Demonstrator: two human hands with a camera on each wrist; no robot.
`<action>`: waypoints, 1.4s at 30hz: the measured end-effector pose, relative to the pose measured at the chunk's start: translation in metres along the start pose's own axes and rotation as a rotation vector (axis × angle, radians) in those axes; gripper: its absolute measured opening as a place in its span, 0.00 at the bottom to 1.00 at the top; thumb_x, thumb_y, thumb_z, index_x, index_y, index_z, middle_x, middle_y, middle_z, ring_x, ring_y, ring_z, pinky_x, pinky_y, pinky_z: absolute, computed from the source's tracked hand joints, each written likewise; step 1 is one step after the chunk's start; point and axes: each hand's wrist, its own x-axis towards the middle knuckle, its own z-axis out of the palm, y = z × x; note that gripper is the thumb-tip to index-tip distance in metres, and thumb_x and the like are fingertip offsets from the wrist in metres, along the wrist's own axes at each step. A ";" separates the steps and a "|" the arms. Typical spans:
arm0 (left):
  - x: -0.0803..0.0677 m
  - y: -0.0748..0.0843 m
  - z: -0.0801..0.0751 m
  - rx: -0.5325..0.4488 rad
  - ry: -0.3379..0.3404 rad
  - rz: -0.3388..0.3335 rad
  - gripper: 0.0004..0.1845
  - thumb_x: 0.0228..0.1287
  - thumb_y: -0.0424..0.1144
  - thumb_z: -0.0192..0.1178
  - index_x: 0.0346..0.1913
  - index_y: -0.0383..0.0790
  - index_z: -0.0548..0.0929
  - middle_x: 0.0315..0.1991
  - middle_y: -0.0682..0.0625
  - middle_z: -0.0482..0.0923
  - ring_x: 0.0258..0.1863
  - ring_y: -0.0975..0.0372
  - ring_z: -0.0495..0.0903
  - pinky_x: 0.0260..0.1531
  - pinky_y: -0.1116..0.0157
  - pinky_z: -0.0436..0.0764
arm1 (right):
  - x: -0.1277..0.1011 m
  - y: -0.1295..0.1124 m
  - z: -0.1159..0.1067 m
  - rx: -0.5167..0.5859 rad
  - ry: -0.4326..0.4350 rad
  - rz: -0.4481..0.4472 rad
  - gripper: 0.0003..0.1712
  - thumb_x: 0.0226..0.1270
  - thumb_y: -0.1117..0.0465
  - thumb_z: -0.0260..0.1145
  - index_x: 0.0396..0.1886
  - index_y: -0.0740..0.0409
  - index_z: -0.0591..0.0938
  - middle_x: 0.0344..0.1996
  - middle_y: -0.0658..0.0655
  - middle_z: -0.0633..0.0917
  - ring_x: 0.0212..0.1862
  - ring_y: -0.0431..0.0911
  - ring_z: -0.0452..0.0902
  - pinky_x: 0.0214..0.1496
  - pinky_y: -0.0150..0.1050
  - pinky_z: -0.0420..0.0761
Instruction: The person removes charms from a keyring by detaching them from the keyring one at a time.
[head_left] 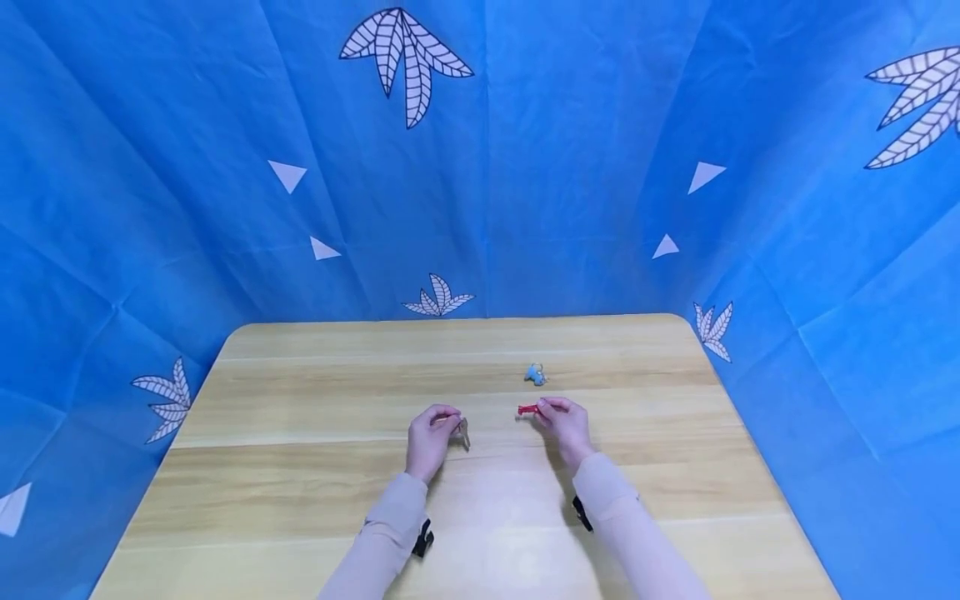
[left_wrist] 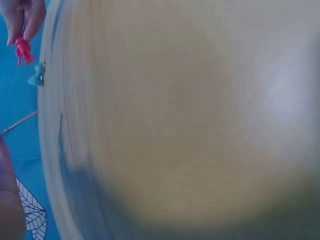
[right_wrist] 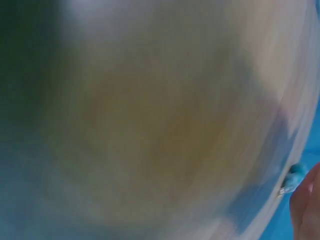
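Observation:
Over the middle of the wooden table (head_left: 300, 400), my left hand (head_left: 431, 437) pinches a small metal key-like piece (head_left: 464, 433) that hangs from its fingertips. My right hand (head_left: 564, 421) pinches a small red object (head_left: 528, 410) at its left end. In the left wrist view the red object (left_wrist: 22, 50) hangs from the right hand's fingers (left_wrist: 25, 15), and a thin metal rod (left_wrist: 19, 122) shows at the left edge. A small light-blue charm (head_left: 536, 375) lies on the table just beyond the right hand; it also shows as the blue charm (left_wrist: 37, 77) and as the blue charm (right_wrist: 292, 175).
Blue cloth with white leaf prints (head_left: 405, 58) walls the table at the back and both sides. Both wrist views are mostly filled by blurred tabletop. Bare tabletop stretches to the left and right of the hands.

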 end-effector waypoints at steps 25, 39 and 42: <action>0.064 -0.034 -0.004 0.172 0.069 0.005 0.05 0.56 0.24 0.59 0.36 0.26 0.80 0.36 0.35 0.82 0.35 0.53 0.83 0.35 0.67 0.84 | 0.046 0.000 -0.036 -0.251 -0.106 -0.157 0.15 0.57 0.75 0.61 0.45 0.75 0.76 0.41 0.67 0.82 0.38 0.44 0.81 0.40 0.28 0.82; 0.072 -0.042 -0.022 0.341 0.095 0.133 0.06 0.52 0.25 0.63 0.35 0.31 0.83 0.34 0.39 0.84 0.36 0.53 0.83 0.38 0.65 0.83 | 0.057 0.006 -0.029 -0.414 -0.161 -0.281 0.18 0.48 0.77 0.67 0.42 0.72 0.80 0.43 0.69 0.82 0.43 0.53 0.81 0.41 0.28 0.82; 0.073 -0.041 -0.025 0.321 0.054 0.152 0.08 0.52 0.23 0.62 0.37 0.28 0.81 0.36 0.37 0.82 0.37 0.50 0.82 0.39 0.65 0.83 | 0.057 0.005 -0.026 -0.426 -0.170 -0.302 0.18 0.48 0.77 0.67 0.43 0.72 0.79 0.43 0.70 0.81 0.44 0.56 0.81 0.43 0.31 0.82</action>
